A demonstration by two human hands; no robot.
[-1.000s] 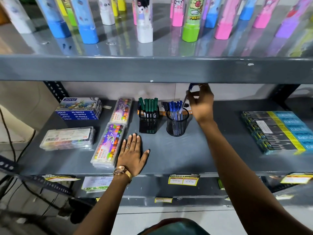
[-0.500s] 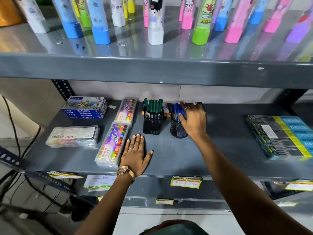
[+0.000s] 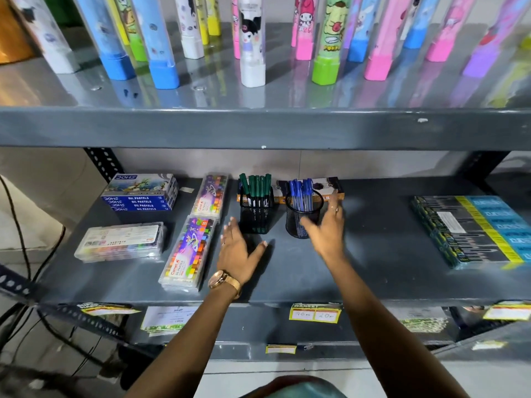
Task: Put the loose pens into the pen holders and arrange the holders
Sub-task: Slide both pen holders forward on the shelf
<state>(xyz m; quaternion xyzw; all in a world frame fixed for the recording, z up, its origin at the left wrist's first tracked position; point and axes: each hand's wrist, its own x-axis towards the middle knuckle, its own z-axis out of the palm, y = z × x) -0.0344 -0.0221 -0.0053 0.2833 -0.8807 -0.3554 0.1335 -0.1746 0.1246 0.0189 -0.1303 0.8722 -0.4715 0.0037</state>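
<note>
Hands spread open and empty on our grey shelf [image 3: 373,254]: left hand [image 3: 238,248] before the green-pen holder [image 3: 256,214], right hand [image 3: 327,234] beside the blue-pen holder [image 3: 303,216]. Both holders stand upright, side by side.

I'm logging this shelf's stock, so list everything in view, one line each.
Green pens: several, in the square black mesh holder, middle shelf.
Blue pens: several, in the round black mesh holder, right of the square one.
Orange-edged box: one, behind the holders.
Blue pastel boxes: a stack, back left.
Clear pastel cases: three, left.
Black-yellow-blue packs: a stack, right.
Cartoon tubes: many, mixed colours, upper shelf.
Left hand: open, before the square holder.
Right hand: open, at the round holder.
</note>
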